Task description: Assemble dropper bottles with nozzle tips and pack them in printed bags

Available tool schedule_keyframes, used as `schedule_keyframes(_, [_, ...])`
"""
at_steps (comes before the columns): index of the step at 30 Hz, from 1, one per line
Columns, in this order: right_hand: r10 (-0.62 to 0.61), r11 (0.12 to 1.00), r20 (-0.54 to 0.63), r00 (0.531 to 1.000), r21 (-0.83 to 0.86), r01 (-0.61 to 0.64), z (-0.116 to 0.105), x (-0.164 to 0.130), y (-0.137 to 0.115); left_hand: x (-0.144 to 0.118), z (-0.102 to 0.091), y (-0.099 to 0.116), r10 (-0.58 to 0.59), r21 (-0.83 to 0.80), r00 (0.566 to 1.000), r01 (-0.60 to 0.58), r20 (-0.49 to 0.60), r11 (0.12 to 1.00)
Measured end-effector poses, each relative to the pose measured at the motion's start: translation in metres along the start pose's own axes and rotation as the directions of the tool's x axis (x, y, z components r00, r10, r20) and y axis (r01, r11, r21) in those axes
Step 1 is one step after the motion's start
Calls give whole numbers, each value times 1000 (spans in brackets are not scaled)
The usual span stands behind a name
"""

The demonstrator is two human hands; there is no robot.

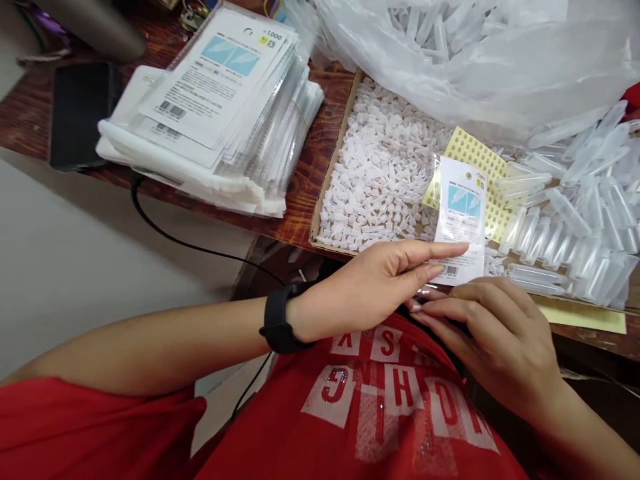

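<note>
Head view: a person's left hand (380, 280) pinches the lower edge of one small printed packet (461, 220), held upright over a cardboard tray (334, 175) of countless white caps; the right hand (493, 333) rests just below, fingers loosely together, holding nothing visible. Light, floppy, slick film, it seems best gripped by its edges. One stack of packets (220, 107) sits on the wooden surface (320, 113).

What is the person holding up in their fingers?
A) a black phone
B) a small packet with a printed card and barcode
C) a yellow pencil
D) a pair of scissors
B: the left hand pinches the small packet, its white card showing a blue picture and a barcode, while the right hand touches its lower edge.
</note>
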State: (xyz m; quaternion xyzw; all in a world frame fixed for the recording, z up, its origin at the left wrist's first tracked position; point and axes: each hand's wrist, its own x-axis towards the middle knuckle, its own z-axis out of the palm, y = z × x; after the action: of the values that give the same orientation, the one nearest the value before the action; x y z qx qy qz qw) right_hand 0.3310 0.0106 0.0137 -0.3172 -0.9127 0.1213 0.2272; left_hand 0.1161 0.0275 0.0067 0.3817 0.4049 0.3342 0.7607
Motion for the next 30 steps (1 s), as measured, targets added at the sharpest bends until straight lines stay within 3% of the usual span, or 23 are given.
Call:
schedule_keyframes(3, [39,999,42,998,-8,-39,5,6,1,1,2,-2,68,83,998,-68,1,994])
schedule_keyframes(5, [59,997,79,995,-46,-56,5,7,2,1,3,-3,51,65,999,-51,9,997])
schedule_keyframes(11, [3,980,106,994,-197,18,-3,15,1,8,5,3,-145,-233,989,140,-7,962])
schedule_keyframes(15, [-61,974,56,997,-217,72,-7,17,4,10,7,12,-208,-328,977,178,-56,928])
schedule_keyframes(24, [-135,959,40,990,-247,141,-13,19,7,6,13,24,-303,-306,949,264,-88,915])
schedule_keyframes(30, [-144,950,33,989,-277,147,-16,18,8,7,16,33,-278,-242,948,235,-159,941])
